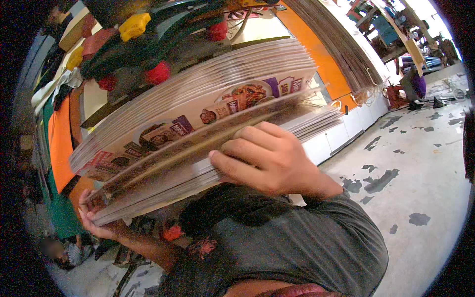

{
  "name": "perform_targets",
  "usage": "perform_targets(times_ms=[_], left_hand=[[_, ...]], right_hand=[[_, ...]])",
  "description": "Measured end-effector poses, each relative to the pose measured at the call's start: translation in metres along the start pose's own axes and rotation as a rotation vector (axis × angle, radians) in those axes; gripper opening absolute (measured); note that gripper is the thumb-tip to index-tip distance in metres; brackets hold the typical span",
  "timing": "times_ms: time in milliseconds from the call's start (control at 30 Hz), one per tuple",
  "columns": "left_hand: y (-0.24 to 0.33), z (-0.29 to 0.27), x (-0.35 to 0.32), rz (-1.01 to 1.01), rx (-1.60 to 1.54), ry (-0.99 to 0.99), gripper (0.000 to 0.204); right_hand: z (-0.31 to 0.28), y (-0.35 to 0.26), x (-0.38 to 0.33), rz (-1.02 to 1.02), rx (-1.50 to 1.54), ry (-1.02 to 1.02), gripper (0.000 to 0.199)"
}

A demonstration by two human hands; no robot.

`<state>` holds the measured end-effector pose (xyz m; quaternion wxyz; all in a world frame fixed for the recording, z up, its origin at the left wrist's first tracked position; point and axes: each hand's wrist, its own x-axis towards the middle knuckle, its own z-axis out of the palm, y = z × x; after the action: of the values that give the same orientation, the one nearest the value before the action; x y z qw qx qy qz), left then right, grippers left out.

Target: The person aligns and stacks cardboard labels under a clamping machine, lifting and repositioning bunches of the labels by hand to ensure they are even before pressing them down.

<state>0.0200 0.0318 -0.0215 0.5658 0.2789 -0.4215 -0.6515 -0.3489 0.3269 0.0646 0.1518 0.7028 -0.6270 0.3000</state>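
A thick pile of thin cardboard sheets [198, 89] with food pictures printed on them stands in front of me, tilted and fanned at its far side. A gap parts it from a nearer bundle of sheets [163, 190], whose edges face me. At the left end, my left hand [96, 220] is closed round the corner of that nearer bundle, fingers on its outer side. My right hand [269, 158] is closed over the bundle's near edge towards the right, with knuckles up and thumb pointing left. Its fingertips are partly hidden against the sheets.
Behind the pile is a dark green machine frame [183, 34] with red knobs [157, 73] and a yellow knob [134, 26]. Orange panels [316, 44] flank it. Another stack of sheets [341, 44] stands at the far right. Another person [74, 250] sits low at the left.
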Motion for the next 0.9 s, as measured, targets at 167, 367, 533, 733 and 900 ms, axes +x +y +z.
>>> perform_targets(times_ms=[167,367,533,733,900], left_hand=[[0.004,0.006,-0.001,0.027,0.188,-0.176,0.067],[-0.002,0.017,0.002,0.091,0.262,-0.051,0.077],[-0.005,0.005,0.006,0.079,0.162,-0.047,0.086],[-0.01,-0.002,0.01,0.118,0.133,-0.12,0.09],[-0.008,-0.034,0.016,0.114,-0.053,-0.261,0.092]], right_hand=[[-0.031,0.015,-0.008,0.111,-0.031,-0.139,0.042],[-0.061,0.043,-0.044,0.286,-0.172,-0.105,0.051],[-0.073,0.059,-0.073,0.469,-0.263,0.125,0.067],[-0.046,0.082,-0.103,0.677,0.357,0.463,0.111],[-0.028,0.082,-0.111,0.789,0.674,0.55,0.102]])
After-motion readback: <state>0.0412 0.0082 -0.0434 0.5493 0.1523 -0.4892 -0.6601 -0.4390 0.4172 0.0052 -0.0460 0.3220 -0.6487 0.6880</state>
